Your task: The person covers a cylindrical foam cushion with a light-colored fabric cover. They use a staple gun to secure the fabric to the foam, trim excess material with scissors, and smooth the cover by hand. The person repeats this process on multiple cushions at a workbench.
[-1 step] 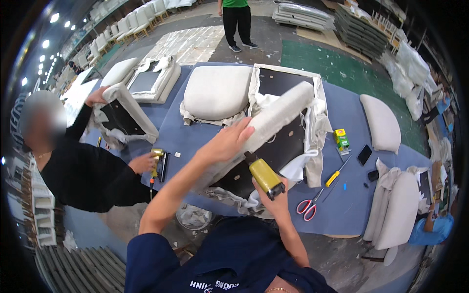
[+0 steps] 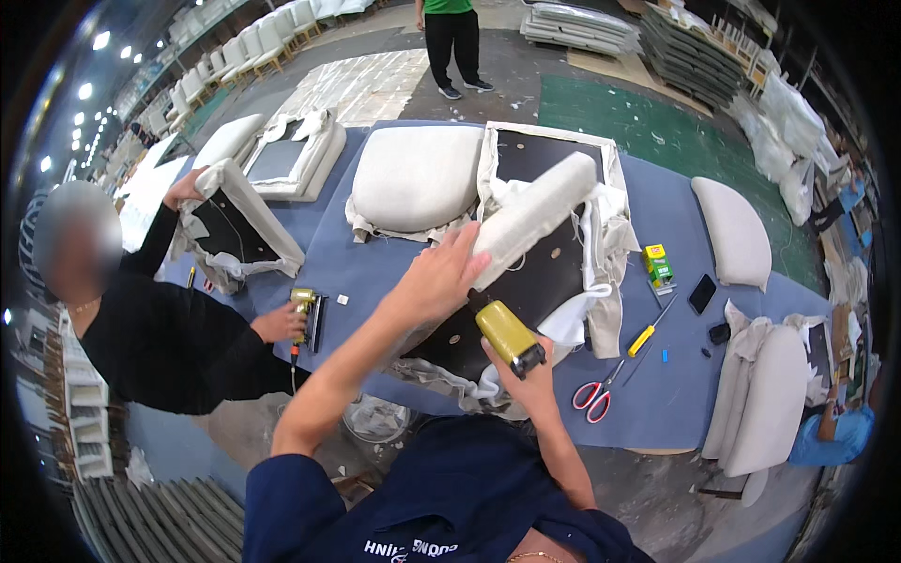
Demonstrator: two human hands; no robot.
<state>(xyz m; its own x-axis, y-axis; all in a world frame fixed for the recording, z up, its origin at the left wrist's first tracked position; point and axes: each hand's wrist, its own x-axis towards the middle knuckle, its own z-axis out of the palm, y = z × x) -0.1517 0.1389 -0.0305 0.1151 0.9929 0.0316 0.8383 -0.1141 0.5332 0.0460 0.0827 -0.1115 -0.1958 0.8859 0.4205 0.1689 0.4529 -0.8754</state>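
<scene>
My left hand (image 2: 439, 281) grips the side of a beige upholstered chair cushion (image 2: 540, 220), tilted up on its edge. Its black underside (image 2: 483, 328) faces me, with loose fabric (image 2: 450, 380) along its lower edge. My right hand (image 2: 530, 383) holds a yellow-green pneumatic staple gun (image 2: 510, 336). The gun's nose lies close to the cushion near my left hand; whether it touches cannot be made out. My right fingers are partly hidden behind the gun.
On the blue table (image 2: 676, 394) lie red-handled scissors (image 2: 593, 399), a yellow screwdriver (image 2: 643, 338), a green-yellow box (image 2: 658, 266) and a phone (image 2: 701, 294). More cushions (image 2: 418, 174) stand around. At left, a co-worker (image 2: 178, 319) holds another cushion (image 2: 235, 225) and a staple gun (image 2: 305, 319).
My left hand has shifted slightly left along the cushion, whose raised end has dropped a little left. At left, the co-worker's hand has moved closer around their staple gun.
</scene>
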